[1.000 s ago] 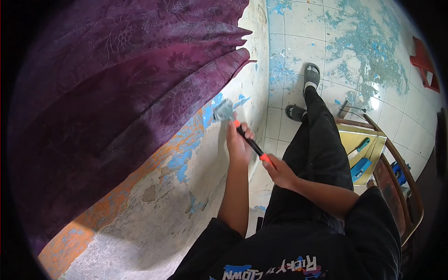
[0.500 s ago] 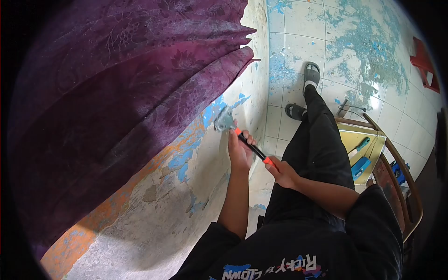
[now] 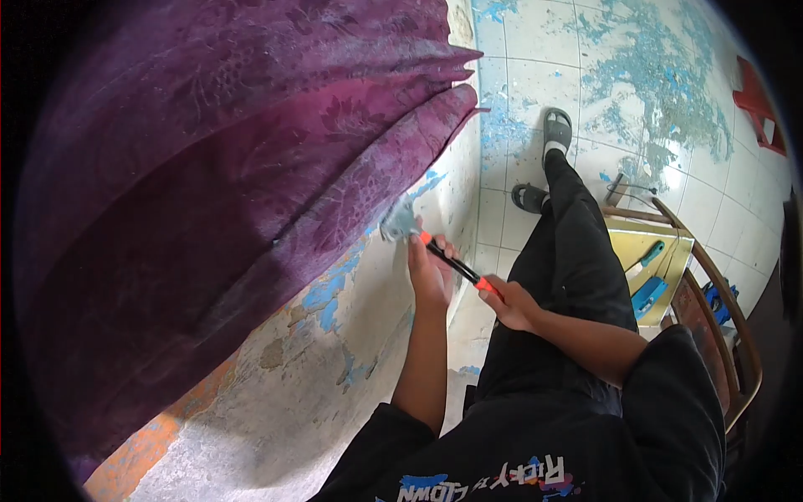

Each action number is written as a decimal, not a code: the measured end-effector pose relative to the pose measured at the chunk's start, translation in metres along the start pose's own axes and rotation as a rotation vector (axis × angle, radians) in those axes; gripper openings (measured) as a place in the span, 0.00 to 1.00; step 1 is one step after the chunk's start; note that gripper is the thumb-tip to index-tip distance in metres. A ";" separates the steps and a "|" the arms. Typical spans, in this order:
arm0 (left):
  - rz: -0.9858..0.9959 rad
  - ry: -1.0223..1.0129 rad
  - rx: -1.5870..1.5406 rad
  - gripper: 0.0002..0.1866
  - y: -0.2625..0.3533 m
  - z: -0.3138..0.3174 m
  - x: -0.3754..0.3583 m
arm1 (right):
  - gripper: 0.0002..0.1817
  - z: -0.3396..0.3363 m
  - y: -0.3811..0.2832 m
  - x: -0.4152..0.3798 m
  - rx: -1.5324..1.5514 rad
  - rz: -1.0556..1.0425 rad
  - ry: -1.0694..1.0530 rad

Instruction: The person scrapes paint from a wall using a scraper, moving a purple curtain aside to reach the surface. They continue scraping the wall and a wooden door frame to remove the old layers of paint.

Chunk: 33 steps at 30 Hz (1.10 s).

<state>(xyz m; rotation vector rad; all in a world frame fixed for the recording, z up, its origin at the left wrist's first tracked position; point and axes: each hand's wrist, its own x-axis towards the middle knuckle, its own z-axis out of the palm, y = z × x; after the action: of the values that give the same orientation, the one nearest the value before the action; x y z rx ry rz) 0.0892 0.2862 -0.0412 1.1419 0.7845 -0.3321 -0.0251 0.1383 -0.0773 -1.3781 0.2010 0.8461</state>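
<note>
My left hand [image 3: 431, 274] wraps the upper part of a long-handled scraper [image 3: 456, 265], close below its metal head. Lower down, my right hand [image 3: 514, 307] grips the red end of the black handle. The slightly blurred grey head [image 3: 400, 219] is up against the peeling wall [image 3: 284, 393], right by the edge of a purple patterned curtain [image 3: 226, 184]. Blue paint patches [image 3: 326, 293] and an orange strip [image 3: 134, 452] show on the wall below the curtain, which hides the rest.
To the right is a wooden-framed chair [image 3: 747, 360]. On its yellow surface [image 3: 627, 243] lie a green-handled tool [image 3: 648, 257] and a blue tool [image 3: 649, 295]. A red plastic stool [image 3: 759, 105] stands on the tiled floor [image 3: 535, 92], among blue paint flakes.
The curtain has swung right and down, covering more of the blue and orange wall. Both hands keep their hold on the scraper; its head has shifted only slightly.
</note>
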 end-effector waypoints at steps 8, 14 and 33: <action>0.043 -0.034 -0.009 0.26 0.017 0.013 0.003 | 0.17 -0.001 -0.014 0.009 0.023 -0.002 -0.010; 0.130 -0.134 0.020 0.23 0.035 0.031 0.013 | 0.18 -0.008 -0.029 0.017 0.041 -0.028 0.006; -0.067 -0.043 -0.020 0.22 0.038 0.018 0.001 | 0.16 0.019 -0.090 -0.018 0.400 0.222 -0.058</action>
<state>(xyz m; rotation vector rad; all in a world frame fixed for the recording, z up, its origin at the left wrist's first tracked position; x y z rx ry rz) 0.1199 0.2860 -0.0122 1.0882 0.7878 -0.4034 0.0121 0.1519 0.0077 -0.9664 0.4590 0.9681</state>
